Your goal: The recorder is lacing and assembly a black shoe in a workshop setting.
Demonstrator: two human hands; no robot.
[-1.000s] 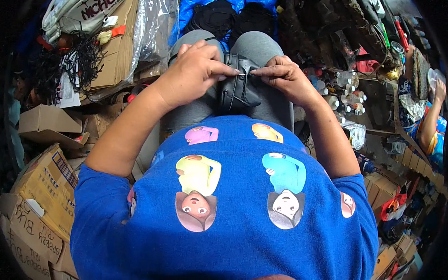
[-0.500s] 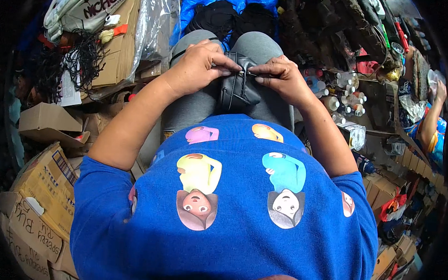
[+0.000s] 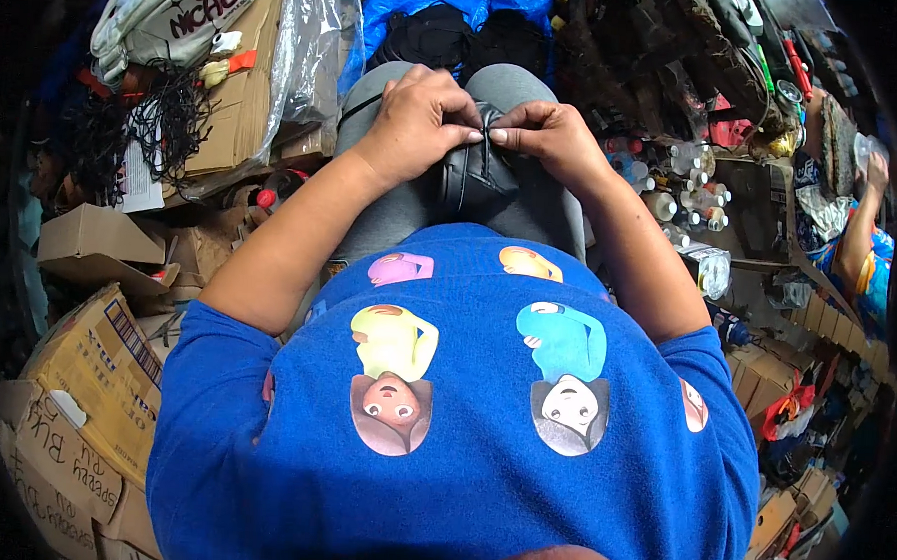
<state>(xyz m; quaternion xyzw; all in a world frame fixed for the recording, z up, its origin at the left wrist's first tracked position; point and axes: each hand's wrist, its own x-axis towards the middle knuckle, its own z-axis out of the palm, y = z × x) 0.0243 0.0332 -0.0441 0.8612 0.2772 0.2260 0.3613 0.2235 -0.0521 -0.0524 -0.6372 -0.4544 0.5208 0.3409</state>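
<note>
Reaching forward on bent arms (image 3: 280,241), the left hand (image 3: 418,119) and right hand (image 3: 550,139) face each other closely, thumbs and fingers pinched on the black leather piece (image 3: 483,186) over the grey lap (image 3: 512,80).

Near the frame's top centre, the left hand (image 3: 415,126) and right hand (image 3: 557,143) pinch a black leathery piece (image 3: 481,186); bottles (image 3: 661,206) cluster upper right, cardboard boxes (image 3: 89,379) lower left.

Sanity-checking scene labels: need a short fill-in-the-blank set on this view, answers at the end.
1. The left hand and right hand both touch a shiny item coloured ____.
2. The printed shirt is mainly ____.
3. The cluster of bottles is on the person's ____ side.

Missing words: black; blue; right.
</note>
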